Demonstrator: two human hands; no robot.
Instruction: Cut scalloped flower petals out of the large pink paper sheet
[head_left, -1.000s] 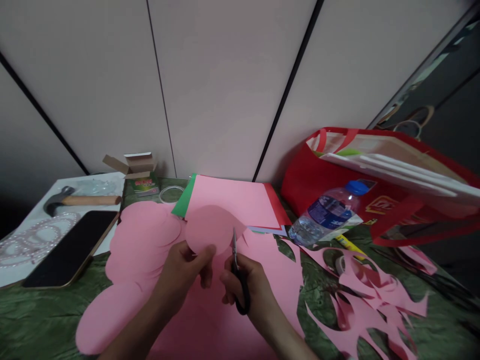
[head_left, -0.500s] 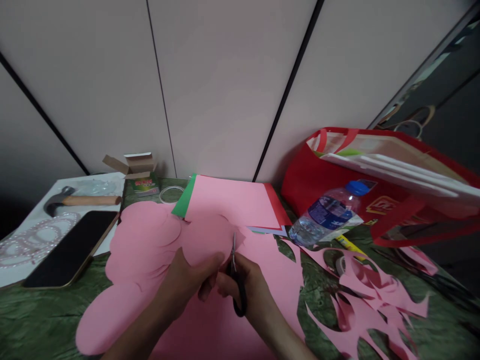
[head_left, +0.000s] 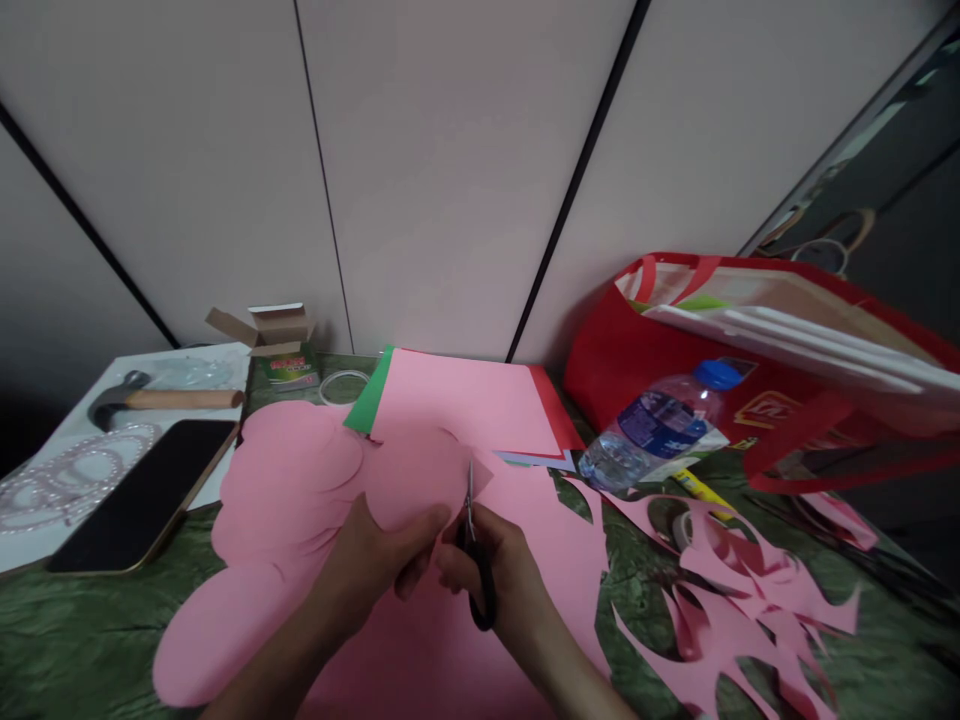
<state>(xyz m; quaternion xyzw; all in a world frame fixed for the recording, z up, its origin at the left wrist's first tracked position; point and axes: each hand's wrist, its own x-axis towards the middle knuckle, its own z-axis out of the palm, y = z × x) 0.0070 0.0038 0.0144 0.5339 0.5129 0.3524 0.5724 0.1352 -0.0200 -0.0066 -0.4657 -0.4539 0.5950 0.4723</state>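
My left hand (head_left: 382,555) pinches the lower edge of a rounded piece of pink paper (head_left: 416,475), thumb on top. In my right hand (head_left: 499,560) is a pair of scissors (head_left: 484,585) with black handles, its blades pointing away from me along the paper's right edge. The blades look nearly closed. Beneath both hands lies a large pink sheet (head_left: 547,560). To the left, several cut pink rounded shapes (head_left: 281,480) overlap in a pile, with one more oval (head_left: 214,635) nearer to me.
Pink offcuts (head_left: 750,600) lie at the right, near a plastic bottle (head_left: 652,425) leaning on a red bag (head_left: 600,350). Coloured sheets (head_left: 465,400) lie at the back. At left are a phone (head_left: 146,495), a hammer (head_left: 180,399), beads (head_left: 75,480) and a small open box (head_left: 289,360).
The scissors and my right hand have shifted very slightly right along the paper's edge. My left hand keeps its pinch in nearly the same place.
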